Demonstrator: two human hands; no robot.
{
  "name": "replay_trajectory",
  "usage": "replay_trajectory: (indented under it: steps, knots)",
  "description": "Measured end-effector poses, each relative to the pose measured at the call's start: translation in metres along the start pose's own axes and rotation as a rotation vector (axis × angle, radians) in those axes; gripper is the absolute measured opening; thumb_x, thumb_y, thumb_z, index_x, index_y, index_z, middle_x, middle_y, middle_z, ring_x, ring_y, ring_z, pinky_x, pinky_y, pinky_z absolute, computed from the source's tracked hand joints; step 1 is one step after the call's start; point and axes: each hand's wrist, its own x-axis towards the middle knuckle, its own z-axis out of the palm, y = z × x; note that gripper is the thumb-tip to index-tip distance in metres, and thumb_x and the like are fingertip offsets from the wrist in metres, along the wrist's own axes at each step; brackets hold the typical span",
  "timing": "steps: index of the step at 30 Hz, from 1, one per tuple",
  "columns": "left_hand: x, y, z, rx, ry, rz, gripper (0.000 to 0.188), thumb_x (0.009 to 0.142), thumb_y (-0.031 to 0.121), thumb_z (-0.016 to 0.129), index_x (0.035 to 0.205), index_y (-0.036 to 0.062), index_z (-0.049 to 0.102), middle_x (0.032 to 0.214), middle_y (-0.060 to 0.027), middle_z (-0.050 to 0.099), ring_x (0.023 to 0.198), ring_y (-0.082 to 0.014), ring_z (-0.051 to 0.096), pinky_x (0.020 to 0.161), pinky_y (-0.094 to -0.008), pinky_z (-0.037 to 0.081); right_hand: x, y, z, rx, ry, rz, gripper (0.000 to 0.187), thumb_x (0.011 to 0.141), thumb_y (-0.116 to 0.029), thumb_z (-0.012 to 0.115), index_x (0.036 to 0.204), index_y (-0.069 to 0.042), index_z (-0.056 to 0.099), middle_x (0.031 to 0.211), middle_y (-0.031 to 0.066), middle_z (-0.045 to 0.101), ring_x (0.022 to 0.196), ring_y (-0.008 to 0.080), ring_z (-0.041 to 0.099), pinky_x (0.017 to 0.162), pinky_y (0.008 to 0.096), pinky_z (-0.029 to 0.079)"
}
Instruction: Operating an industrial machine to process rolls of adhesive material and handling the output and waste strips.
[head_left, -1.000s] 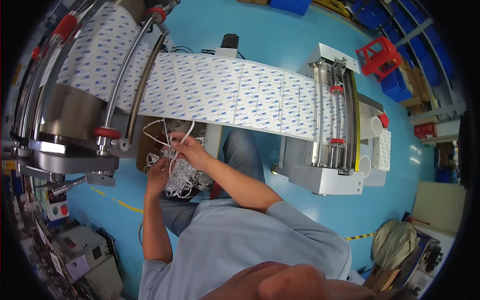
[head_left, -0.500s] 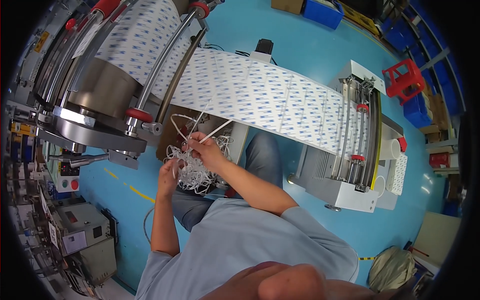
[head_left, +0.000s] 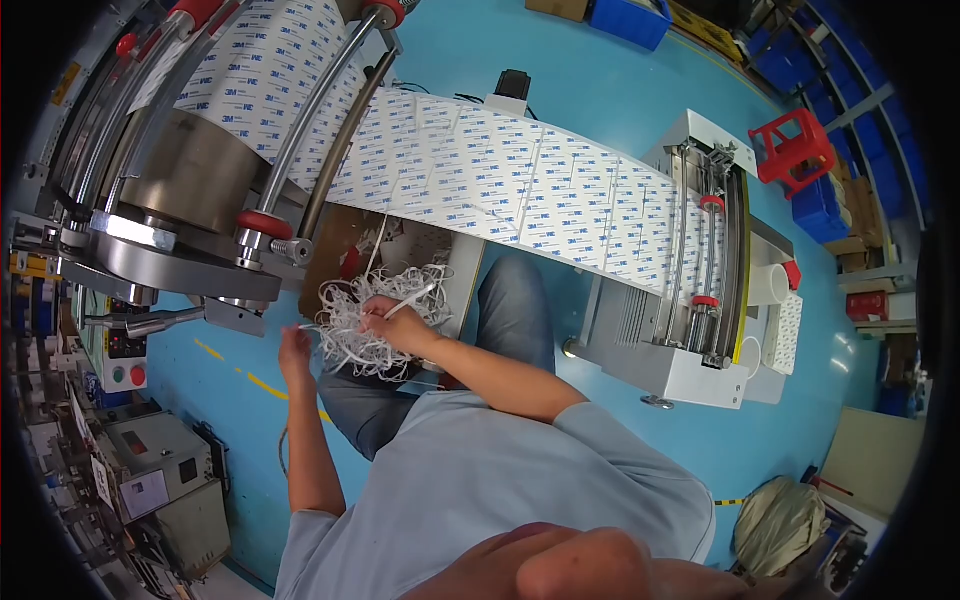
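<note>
A tangled heap of narrow white strips [head_left: 360, 355] fills an open brown box [head_left: 325, 255] by my knees. My right hand [head_left: 398, 328] is closed over the heap, and a flat white strip [head_left: 415, 297] pokes up from its fingers. Left of the heap, my left hand [head_left: 296, 350] is blurred by motion. A thin strip seems to run from its fingertips toward the heap, but its grip is unclear. Above the box stretches a wide white sheet with a blue printed pattern [head_left: 480, 165]. One strip hangs from the sheet's near edge into the box.
A roller machine with a large metal drum [head_left: 190, 175] stands at left, its metal rods reaching near the box. On the right, another roller unit [head_left: 690, 350] carries the sheet's far end. A red stool [head_left: 792, 150] stands behind it. Grey equipment [head_left: 165, 470] stands lower left.
My left hand has moved left and away from the heap. My right hand has lowered onto the strips, and the strip in it no longer reaches up to the sheet.
</note>
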Motion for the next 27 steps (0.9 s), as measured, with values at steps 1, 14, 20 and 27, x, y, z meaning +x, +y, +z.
replay_trajectory:
  steps: [1, 14, 20, 27]
  knots:
    - [0.001, -0.005, 0.002, 0.268, -0.026, 0.251, 0.044, 0.091, 0.039, 0.045, 0.116, 0.0042, 0.053, 0.110, -0.0095, 0.055, 0.095, -0.0183, 0.052, 0.081, -0.0303, 0.040, 0.000, 0.004, -0.004, -0.045, 0.030, -0.017, 0.013, 0.085, -0.009, 0.053, 0.096, -0.003, 0.052, 0.078, 0.0051, 0.063, 0.068, 0.0107, 0.056, 0.062, 0.0251, 0.044]
    - [-0.135, 0.118, 0.207, 0.766, -0.274, 1.382, 0.039, 0.075, 0.012, 0.062, 0.112, 0.0053, 0.056, 0.100, -0.0122, 0.057, 0.096, -0.0294, 0.053, 0.085, -0.0403, 0.038, -0.011, 0.014, -0.044, -0.416, 0.288, -0.255, 0.025, 0.081, -0.012, 0.053, 0.104, -0.005, 0.059, 0.097, 0.0146, 0.063, 0.093, 0.0259, 0.060, 0.078, 0.0358, 0.045]
    - [-0.129, 0.132, 0.281, 0.850, -0.581, 1.543, 0.029, 0.071, 0.016, 0.067, 0.098, 0.0068, 0.062, 0.091, -0.0097, 0.059, 0.090, -0.0291, 0.053, 0.088, -0.0407, 0.036, 0.007, 0.047, -0.052, -0.603, 0.226, -0.331, 0.030, 0.081, -0.017, 0.055, 0.108, -0.003, 0.054, 0.096, 0.0154, 0.062, 0.089, 0.0280, 0.060, 0.076, 0.0367, 0.045]
    - [-0.116, 0.141, 0.260, 0.994, -0.767, 1.498, 0.011, 0.073, 0.018, 0.064, 0.074, 0.0067, 0.063, 0.074, -0.0081, 0.057, 0.077, -0.0282, 0.054, 0.082, -0.0388, 0.038, -0.013, -0.004, -0.047, -0.413, 0.271, -0.174, 0.020, 0.080, -0.018, 0.059, 0.091, -0.003, 0.051, 0.070, 0.0093, 0.051, 0.063, 0.0211, 0.049, 0.059, 0.0335, 0.040]
